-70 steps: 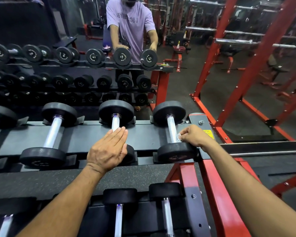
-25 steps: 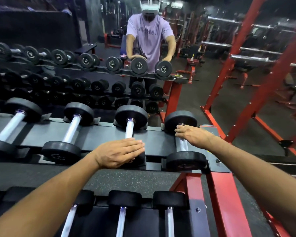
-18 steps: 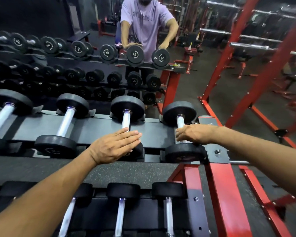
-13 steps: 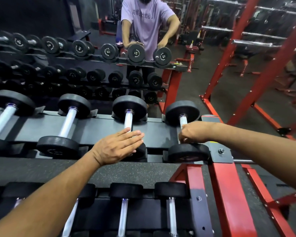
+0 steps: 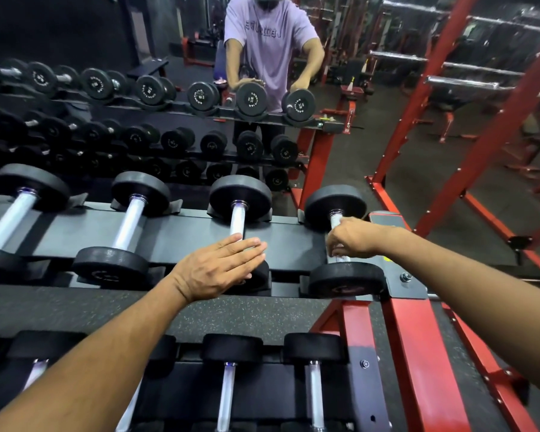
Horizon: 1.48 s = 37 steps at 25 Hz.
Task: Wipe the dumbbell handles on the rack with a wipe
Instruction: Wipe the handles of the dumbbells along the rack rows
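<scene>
Dumbbell handle [image 5: 335,220]: right grip [image 5: 353,237] curled round it; flat, straight-fingered left grip [image 5: 214,269] rests on the neighbouring dumbbell [image 5: 238,219].

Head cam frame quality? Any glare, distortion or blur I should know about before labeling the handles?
Head view: dim gym light, dark at the upper left; strong wide-angle bend in the red rack posts; bluish-white glare washes out the chrome dumbbell handles; the mirror doubles the rack; the left hand and right hand are sharp, but any wipe under the right hand's fingers is too hidden to confirm.
</scene>
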### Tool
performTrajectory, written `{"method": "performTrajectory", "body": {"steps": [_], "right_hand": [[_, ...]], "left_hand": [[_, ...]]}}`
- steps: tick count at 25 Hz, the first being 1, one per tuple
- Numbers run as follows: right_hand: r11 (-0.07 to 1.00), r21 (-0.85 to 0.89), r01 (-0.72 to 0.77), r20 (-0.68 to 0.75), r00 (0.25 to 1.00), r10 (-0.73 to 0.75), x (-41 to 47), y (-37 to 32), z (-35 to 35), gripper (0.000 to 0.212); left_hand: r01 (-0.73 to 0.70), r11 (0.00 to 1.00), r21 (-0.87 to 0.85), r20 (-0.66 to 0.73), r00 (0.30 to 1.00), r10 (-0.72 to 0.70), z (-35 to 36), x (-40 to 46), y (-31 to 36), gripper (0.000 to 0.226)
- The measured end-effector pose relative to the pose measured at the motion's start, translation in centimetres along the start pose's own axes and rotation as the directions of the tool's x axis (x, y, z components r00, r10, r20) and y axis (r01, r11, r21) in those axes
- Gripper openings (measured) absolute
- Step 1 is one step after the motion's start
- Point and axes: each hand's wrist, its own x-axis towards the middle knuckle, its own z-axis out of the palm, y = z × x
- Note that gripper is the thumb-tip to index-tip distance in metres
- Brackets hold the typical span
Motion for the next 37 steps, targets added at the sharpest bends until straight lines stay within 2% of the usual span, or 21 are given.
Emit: {"method": "performTrajectory", "body": {"steps": [2, 5, 7, 8, 9, 10, 11, 12, 13, 14, 15, 16, 17, 19, 24, 29, 33, 37], "right_hand": [[0.983, 0.184, -0.022, 0.103, 0.995, 0.003, -0.9, -0.6, -0.8, 0.017], [0.947, 0.314, -0.063, 0.164, 0.986, 0.012, -1.7, -1.2, -1.6, 0.019], [0.909, 0.412, -0.065, 0.105, 0.994, 0.023, -2.7, -1.0, -1.2, 0.016], [0.860, 0.507, -0.063, 0.027, 0.998, 0.057, -3.3, -0.7, -0.7, 0.014], [0.765, 0.641, -0.062, -0.071, 0.988, 0.140, -4.0, -0.5, 0.0, 0.012], [0.617, 0.785, -0.054, -0.161, 0.944, 0.288, -4.6, -0.3, 0.9, 0.012], [0.425, 0.905, -0.023, -0.207, 0.848, 0.488, -5.2, -0.3, 2.2, 0.014], [0.205, 0.978, 0.036, -0.169, 0.713, 0.681, -5.5, -0.4, 3.7, 0.016], [-0.020, 0.993, 0.112, -0.051, 0.599, 0.799, -5.5, -0.7, 5.3, 0.018], [-0.232, 0.956, 0.180, 0.098, 0.550, 0.829, -5.1, -1.1, 6.6, 0.019], [-0.387, 0.896, 0.216, 0.213, 0.555, 0.804, -4.4, -1.5, 7.7, 0.019], [-0.471, 0.854, 0.221, 0.278, 0.571, 0.773, -3.7, -1.6, 8.5, 0.018], [-0.498, 0.843, 0.202, 0.306, 0.582, 0.753, -3.0, -1.6, 8.7, 0.017], [-0.485, 0.860, 0.159, 0.297, 0.617, 0.729, -2.2, -1.2, 7.7, 0.017], [-0.581, 0.811, 0.068, 0.313, 0.789, 0.528, -0.3, 0.2, 5.0, 0.015], [-0.654, 0.750, 0.101, 0.316, 0.814, 0.488, 1.3, 0.4, 5.3, 0.011], [-0.689, 0.716, 0.108, 0.295, 0.848, 0.440, 0.6, 1.1, 6.0, 0.016], [-0.692, 0.718, 0.076, 0.273, 0.884, 0.380, -0.4, 1.2, 6.1, 0.030]], "left_hand": [[0.005, 1.000, 0.000, -0.001, 1.000, -0.005, -0.1, 0.0, 0.0, 0.042], [0.020, 1.000, 0.010, -0.005, 1.000, -0.019, -0.1, -0.1, 0.1, 0.041], [0.017, 1.000, 0.020, -0.005, 1.000, -0.017, -0.2, 0.0, 0.3, 0.040], [0.016, 1.000, 0.026, -0.006, 1.000, -0.015, -0.3, 0.0, 0.3, 0.039], [0.016, 0.999, 0.032, -0.006, 1.000, -0.015, -0.3, 0.1, 0.3, 0.039], [0.018, 0.999, 0.038, -0.009, 1.000, -0.017, -0.4, 0.2, 0.3, 0.039], [0.022, 0.999, 0.039, -0.009, 1.000, -0.022, -0.4, 0.2, 0.3, 0.039], [0.028, 0.999, 0.038, -0.007, 1.000, -0.028, -0.4, 0.1, 0.4, 0.039], [0.035, 0.999, 0.037, -0.005, 0.999, -0.035, -0.3, 0.1, 0.5, 0.039], [0.040, 0.998, 0.039, -0.002, 0.999, -0.040, -0.3, 0.0, 0.5, 0.039], [0.042, 0.998, 0.039, 0.001, 0.999, -0.042, -0.3, 0.0, 0.5, 0.038], [0.042, 0.998, 0.037, 0.006, 0.999, -0.043, -0.2, 0.0, 0.5, 0.038], [0.043, 0.998, 0.035, 0.012, 0.999, -0.044, -0.1, 0.0, 0.5, 0.038], [0.050, 0.998, 0.034, 0.016, 0.999, -0.051, 0.0, 0.1, 0.5, 0.038], [0.052, 0.998, 0.041, 0.032, 0.998, -0.053, 0.1, 0.0, 0.5, 0.038], [0.052, 0.996, 0.070, 0.017, 0.998, -0.053, 0.1, 0.0, 0.5, 0.036], [0.050, 0.997, 0.066, 0.020, 0.998, -0.052, 0.1, 0.1, 0.4, 0.036], [0.054, 0.996, 0.071, 0.040, 0.998, -0.057, 0.0, 0.1, 0.5, 0.037]]}}
